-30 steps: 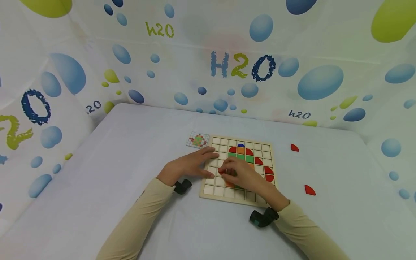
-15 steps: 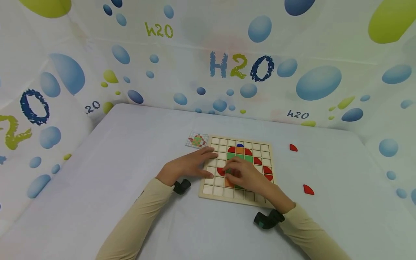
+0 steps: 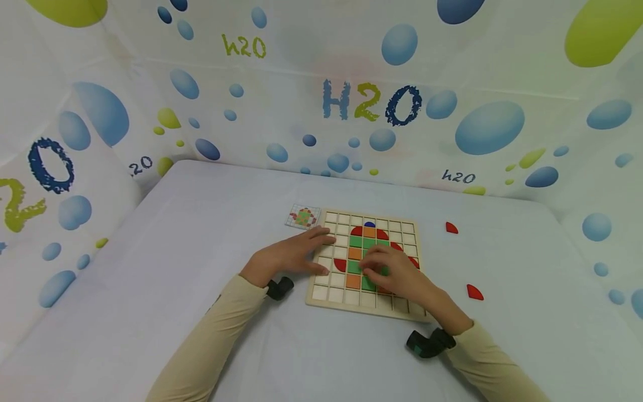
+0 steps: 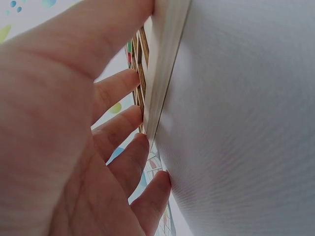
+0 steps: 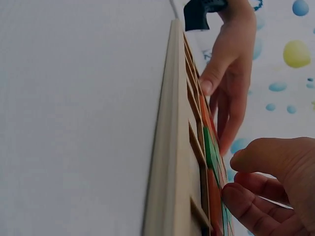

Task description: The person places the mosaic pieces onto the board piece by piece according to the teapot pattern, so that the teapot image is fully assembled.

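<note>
A wooden grid board (image 3: pixel 351 309) lies flat, with green, orange, red and blue pieces set in its squares. My left hand (image 3: pixel 291 255) rests at its left side, fingers spread; in the left wrist view the thumb and fingertips meet the board's edge (image 4: pixel 165 83). Over the middle of the board is my right hand (image 3: pixel 397 272), its fingers loosely bent and holding nothing. The right wrist view shows a gap between that thumb (image 5: pixel 246 157) and the fingers, close above the pieces. To their left, a red quarter-circle piece (image 3: pixel 340 265) sits in a square.
Behind the left hand lies a small pattern card (image 3: pixel 303 216), beside the board's far left corner. Two loose red quarter-circle pieces, one farther back (image 3: pixel 451 228) and one nearer (image 3: pixel 474 292), lie on the white cloth to the right. A printed curtain (image 3: pixel 281 100) rises behind.
My right hand has let go of the red quarter-circle piece at the left of the pattern and moved right across the board. My left hand has stayed in place.
</note>
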### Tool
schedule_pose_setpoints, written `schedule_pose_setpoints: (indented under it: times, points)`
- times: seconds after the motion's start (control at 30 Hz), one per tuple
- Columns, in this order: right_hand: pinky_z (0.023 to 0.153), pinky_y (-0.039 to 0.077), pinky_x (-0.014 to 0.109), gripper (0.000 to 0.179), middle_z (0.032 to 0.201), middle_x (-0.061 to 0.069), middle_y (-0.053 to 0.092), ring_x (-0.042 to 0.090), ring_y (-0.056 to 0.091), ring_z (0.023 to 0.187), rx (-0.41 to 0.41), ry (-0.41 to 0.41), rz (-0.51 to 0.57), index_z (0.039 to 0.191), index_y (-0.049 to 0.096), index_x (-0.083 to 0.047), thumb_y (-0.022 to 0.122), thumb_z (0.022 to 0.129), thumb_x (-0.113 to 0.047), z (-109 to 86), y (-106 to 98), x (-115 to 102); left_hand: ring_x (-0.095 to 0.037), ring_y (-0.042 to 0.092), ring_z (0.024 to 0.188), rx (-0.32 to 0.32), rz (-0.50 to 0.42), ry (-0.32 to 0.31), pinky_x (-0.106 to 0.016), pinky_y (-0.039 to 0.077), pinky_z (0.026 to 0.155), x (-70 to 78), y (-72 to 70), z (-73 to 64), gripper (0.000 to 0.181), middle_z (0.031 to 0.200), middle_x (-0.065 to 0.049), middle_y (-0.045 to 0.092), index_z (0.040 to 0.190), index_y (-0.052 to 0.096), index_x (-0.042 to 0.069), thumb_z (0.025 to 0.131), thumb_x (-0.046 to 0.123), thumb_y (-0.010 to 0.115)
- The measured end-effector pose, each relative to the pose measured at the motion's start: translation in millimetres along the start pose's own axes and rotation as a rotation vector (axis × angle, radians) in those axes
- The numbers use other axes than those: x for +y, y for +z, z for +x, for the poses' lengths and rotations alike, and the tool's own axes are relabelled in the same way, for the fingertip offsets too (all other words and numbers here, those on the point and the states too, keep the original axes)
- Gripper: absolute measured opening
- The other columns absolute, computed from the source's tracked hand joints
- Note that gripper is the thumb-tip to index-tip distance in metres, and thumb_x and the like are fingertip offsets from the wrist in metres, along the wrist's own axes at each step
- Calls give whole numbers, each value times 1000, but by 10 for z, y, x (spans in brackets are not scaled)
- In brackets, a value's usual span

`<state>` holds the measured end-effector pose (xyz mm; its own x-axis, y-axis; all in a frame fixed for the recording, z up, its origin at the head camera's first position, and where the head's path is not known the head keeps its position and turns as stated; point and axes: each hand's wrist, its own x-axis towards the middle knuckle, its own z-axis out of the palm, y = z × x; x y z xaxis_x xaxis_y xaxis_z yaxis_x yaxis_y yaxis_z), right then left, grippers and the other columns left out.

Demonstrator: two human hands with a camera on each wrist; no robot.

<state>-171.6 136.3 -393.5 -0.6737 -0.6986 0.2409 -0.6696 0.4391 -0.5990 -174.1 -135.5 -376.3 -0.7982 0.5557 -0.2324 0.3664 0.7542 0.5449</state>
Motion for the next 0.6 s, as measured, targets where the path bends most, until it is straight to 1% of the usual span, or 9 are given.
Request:
schedule_pose_setpoints:
  times: [0.1, 0.2, 0.3, 0.37, 0.43, 0.6]
  points:
    - [74, 55, 28, 10, 99, 1, 64, 13, 63, 85, 18, 28, 3, 97, 74, -8, 70, 89, -5, -46, -50, 53, -32, 21, 147, -1, 0, 1, -49, 28, 114, -5, 5, 6, 74, 160, -11, 20, 151, 36, 12, 90, 38, 70]
    - [74, 56, 27, 12, 98, 3, 64, 13, 63, 83, 39, 35, 15, 98, 73, -5, 69, 88, 0, -87, -104, 119, -32, 22, 147, -4, -3, 0, -50, 28, 114, -5, 6, 2, 74, 160, -11, 20, 151, 36, 11, 91, 37, 70]
    - [70, 55, 25, 13, 96, 6, 64, 14, 61, 78, 76, 23, 17, 98, 72, -2, 69, 86, 4, -117, -164, 192, -32, 22, 147, -5, -5, 2, -50, 28, 114, -3, 4, -8, 74, 160, -12, 20, 151, 35, 10, 91, 36, 70]
    - [67, 53, 23, 13, 95, 6, 65, 14, 59, 77, 98, 27, 4, 98, 72, -2, 70, 86, 4, -129, -210, 239, -32, 22, 146, -3, -6, 7, -50, 28, 114, -6, 4, -14, 74, 160, -12, 20, 151, 35, 10, 91, 35, 70]
    - [66, 52, 23, 13, 95, 6, 65, 14, 57, 77, 108, 47, -3, 98, 71, -2, 69, 87, 3, -139, -262, 275, -33, 22, 146, -1, -6, 14, -49, 28, 114, -12, 4, -14, 74, 160, -13, 20, 151, 35, 9, 91, 35, 70]
    - [70, 54, 23, 14, 98, 9, 65, 16, 58, 81, 107, 112, -26, 100, 71, -1, 68, 87, 4, -175, -377, 376, -32, 22, 147, 1, -10, 18, -49, 28, 114, -25, 11, -6, 74, 160, -13, 19, 151, 35, 9, 91, 35, 70]
